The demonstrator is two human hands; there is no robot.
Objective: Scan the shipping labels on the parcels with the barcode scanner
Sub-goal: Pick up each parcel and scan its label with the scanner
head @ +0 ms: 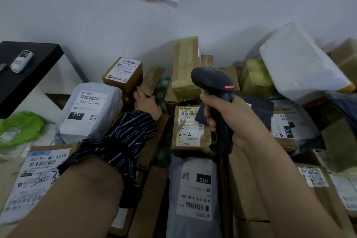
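Right hand [231, 121] grips barcode scanner [211, 80] by handle, upright above centre of parcel pile [195, 189]. Left hand [147, 105], farther and to left, curls fingers round narrow taped parcel [152, 79], tilted, near far wall [77, 15].

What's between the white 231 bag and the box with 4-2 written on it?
In the head view, the left arm's striped sleeve crosses that gap; the left hand grips a small taped parcel beyond.
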